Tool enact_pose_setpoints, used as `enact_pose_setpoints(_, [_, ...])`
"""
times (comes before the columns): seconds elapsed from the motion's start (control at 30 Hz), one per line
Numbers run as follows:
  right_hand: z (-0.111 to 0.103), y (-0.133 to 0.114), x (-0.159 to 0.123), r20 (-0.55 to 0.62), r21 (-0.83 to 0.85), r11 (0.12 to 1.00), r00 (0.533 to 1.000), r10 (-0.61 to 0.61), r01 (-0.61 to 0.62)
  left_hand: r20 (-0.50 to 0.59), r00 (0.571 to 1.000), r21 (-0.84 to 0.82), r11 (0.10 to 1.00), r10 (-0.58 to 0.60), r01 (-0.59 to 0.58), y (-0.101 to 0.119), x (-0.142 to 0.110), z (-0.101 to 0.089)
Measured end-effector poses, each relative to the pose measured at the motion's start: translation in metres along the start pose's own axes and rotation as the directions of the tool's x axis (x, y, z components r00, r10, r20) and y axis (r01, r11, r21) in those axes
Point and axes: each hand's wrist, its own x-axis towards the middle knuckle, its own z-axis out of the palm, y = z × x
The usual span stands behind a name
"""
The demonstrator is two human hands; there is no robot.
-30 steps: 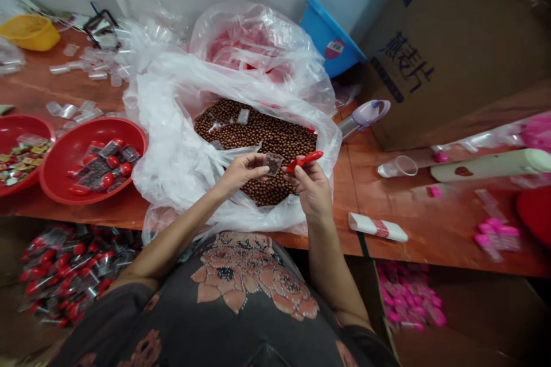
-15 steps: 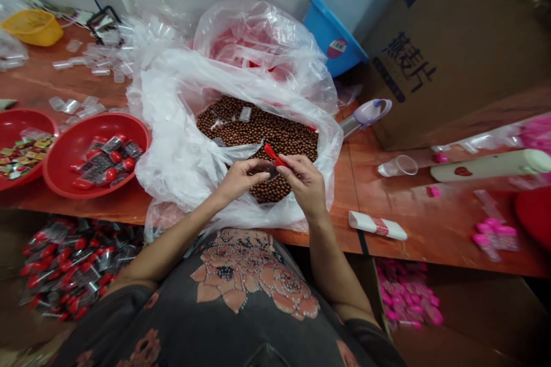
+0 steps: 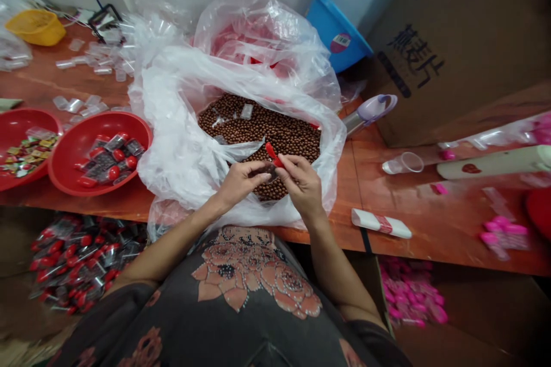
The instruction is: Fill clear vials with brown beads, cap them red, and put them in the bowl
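Note:
My left hand (image 3: 243, 182) pinches a small clear container (image 3: 271, 171), dark with brown contents, over an open plastic bag. My right hand (image 3: 303, 186) grips a red cap (image 3: 272, 152) close against that container's right side; whether the two touch is hard to tell. Below both hands lie many small brown balls (image 3: 286, 136) inside the white translucent bag (image 3: 166, 126). A clear empty container (image 3: 247, 111) rests on the balls. To the left, a red bowl (image 3: 64, 175) carries several filled containers with red caps (image 3: 113, 172).
Another red bowl (image 3: 26, 117) with small wrapped pieces, clear containers (image 3: 103, 66) and a yellow basket (image 3: 41, 28) are at left. Behind stands a blue bin (image 3: 340, 26). Rightward are a cardboard box (image 3: 465, 57), a plastic cup (image 3: 404, 164), a white packet (image 3: 381, 223) and pink-capped containers (image 3: 503, 232).
The red cap and container have stayed almost in place between my hands, with slight finger movement. The whole view has shifted a little.

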Motion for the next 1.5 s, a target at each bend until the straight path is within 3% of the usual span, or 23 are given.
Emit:
enact_pose_setpoints(0.13, [0.007,0.013,-0.005,0.115,-0.119,0.985,0.987,-0.109,0.123,-0.02,0.999,-0.103,0.994,-0.041,0.039,-0.006,-0.001,0.002])
enact_pose_setpoints(0.23, [0.014,0.017,-0.009,0.137,-0.171,0.969,0.978,-0.158,0.18,-0.003,0.986,-0.254,0.953,-0.169,0.163,-0.006,0.0,0.003])
enact_pose_setpoints(0.37, [0.024,0.01,-0.014,0.173,-0.204,0.937,0.953,-0.25,0.283,0.111,0.905,-0.483,0.773,-0.411,0.41,0.0,0.002,0.005])
enact_pose_setpoints(0.47, [0.031,0.005,-0.017,0.157,-0.257,0.918,0.951,-0.268,0.301,0.169,0.873,-0.524,0.709,-0.458,0.473,0.004,0.001,0.008])
enact_pose_setpoints(0.7, [0.034,0.0,-0.024,0.121,-0.259,0.931,0.965,-0.232,0.256,0.135,0.874,-0.505,0.726,-0.467,0.466,-0.001,-0.002,0.013])
enact_pose_setpoints(0.8, [0.031,-0.003,-0.021,0.113,-0.268,0.925,0.962,-0.248,0.27,0.118,0.897,-0.548,0.726,-0.425,0.416,-0.005,-0.003,0.016])
enact_pose_setpoints(0.97, [0.026,-0.007,-0.01,0.251,-0.365,0.846,0.916,-0.313,0.389,-0.122,0.908,-0.566,0.78,-0.4,0.268,-0.01,-0.005,0.022])
enact_pose_setpoints(1.27, [0.037,0.002,-0.007,0.331,-0.374,0.793,0.868,-0.371,0.481,-0.031,0.951,-0.605,0.763,-0.307,0.226,-0.014,-0.014,0.026])
enact_pose_setpoints(1.33, [0.042,0.0,-0.006,0.362,-0.353,0.817,0.871,-0.331,0.457,-0.046,0.943,-0.588,0.772,-0.33,0.242,-0.013,-0.015,0.017])
enact_pose_setpoints(1.4, [0.044,0.001,-0.003,0.413,-0.329,0.846,0.869,-0.272,0.421,-0.125,0.944,-0.518,0.831,-0.307,0.202,-0.008,-0.016,-0.007])
enact_pose_setpoints(1.47, [0.043,0.008,0.003,0.452,-0.314,0.874,0.868,-0.206,0.371,-0.307,0.928,-0.358,0.929,-0.21,0.092,0.001,-0.018,-0.049])
enact_pose_setpoints(1.5, [0.041,0.016,0.007,0.46,-0.31,0.887,0.87,-0.175,0.343,-0.431,0.892,-0.245,0.969,-0.138,0.032,0.007,-0.021,-0.076])
